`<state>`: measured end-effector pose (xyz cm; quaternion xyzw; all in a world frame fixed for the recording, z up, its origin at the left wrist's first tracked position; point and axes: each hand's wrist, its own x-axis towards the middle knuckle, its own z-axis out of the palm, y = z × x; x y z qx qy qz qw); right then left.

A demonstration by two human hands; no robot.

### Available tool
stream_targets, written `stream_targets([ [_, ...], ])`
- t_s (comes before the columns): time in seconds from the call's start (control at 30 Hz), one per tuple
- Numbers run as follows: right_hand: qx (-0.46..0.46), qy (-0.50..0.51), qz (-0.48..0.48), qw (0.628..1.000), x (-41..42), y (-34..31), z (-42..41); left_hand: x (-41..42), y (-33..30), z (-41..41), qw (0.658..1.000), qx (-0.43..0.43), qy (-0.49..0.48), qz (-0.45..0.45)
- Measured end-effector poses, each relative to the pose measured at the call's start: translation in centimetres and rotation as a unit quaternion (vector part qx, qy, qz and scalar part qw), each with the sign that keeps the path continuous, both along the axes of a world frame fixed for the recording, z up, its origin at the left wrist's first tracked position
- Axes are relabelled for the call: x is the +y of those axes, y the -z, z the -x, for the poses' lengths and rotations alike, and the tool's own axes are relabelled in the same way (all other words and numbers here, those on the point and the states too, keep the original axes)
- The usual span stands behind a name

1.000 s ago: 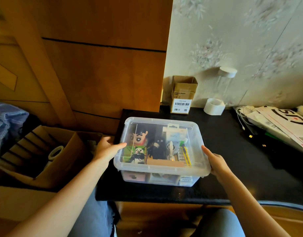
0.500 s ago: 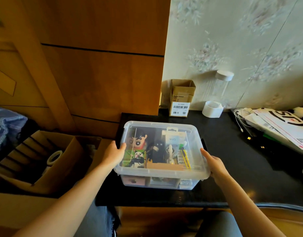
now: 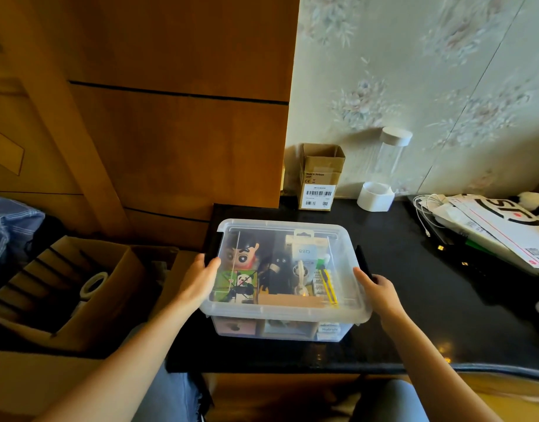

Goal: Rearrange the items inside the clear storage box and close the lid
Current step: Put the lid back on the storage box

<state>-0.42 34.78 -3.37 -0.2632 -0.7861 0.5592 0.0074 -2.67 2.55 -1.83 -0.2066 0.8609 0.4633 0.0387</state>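
The clear storage box (image 3: pixel 285 312) stands on the black tabletop (image 3: pixel 445 300) with its clear lid (image 3: pixel 280 228) lying on top. Through the lid I see a cartoon boy figure (image 3: pixel 242 252), a green panda box (image 3: pixel 236 283), a small black figure (image 3: pixel 277 269), a white packet (image 3: pixel 304 249), a yellow cutter (image 3: pixel 329 286) and a brown cardboard piece (image 3: pixel 288 300). My left hand (image 3: pixel 198 281) grips the box's left side, thumb on the lid, fingertips at the black left latch (image 3: pixel 215 243). My right hand (image 3: pixel 381 289) holds the black right latch (image 3: pixel 363 261).
A small cardboard carton (image 3: pixel 320 178), a clear tube with a white cap (image 3: pixel 390 159) and a white round holder (image 3: pixel 375 201) stand at the wall behind. Papers and cables (image 3: pixel 490 226) lie at the right. An open cardboard box (image 3: pixel 64 293) with tape sits on the left.
Both hands slid forward along the box's sides from its near corners to the black latches. The lid stayed on the box.
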Motion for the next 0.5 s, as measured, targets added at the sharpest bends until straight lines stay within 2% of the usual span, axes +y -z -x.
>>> stream_targets([
  [0.03, 0.016, -0.002, -0.02, 1.0, 0.1, -0.1, 0.1, -0.1, 0.1, 0.1, 0.998, 0.002, -0.013, -0.057],
  [0.07, 0.029, -0.006, -0.035, 0.999, 0.2, -0.3, 0.1, -0.1, 0.3, 0.2, 0.997, 0.007, -0.02, -0.078],
  [0.23, 0.037, -0.054, -0.025, 0.998, -0.5, -0.8, 1.1, 0.3, 0.9, 0.0, 0.996, 0.063, -0.037, -0.041],
  [0.33, 0.039, -0.057, -0.12, 0.99, -1.1, -0.5, 1.3, 0.2, 1.2, 0.1, 0.996, 0.076, -0.026, -0.032],
  [0.5, 0.063, -0.048, -0.205, 0.976, -1.8, -0.4, 1.2, 0.4, 1.3, 0.2, 0.995, 0.089, -0.027, -0.034],
])
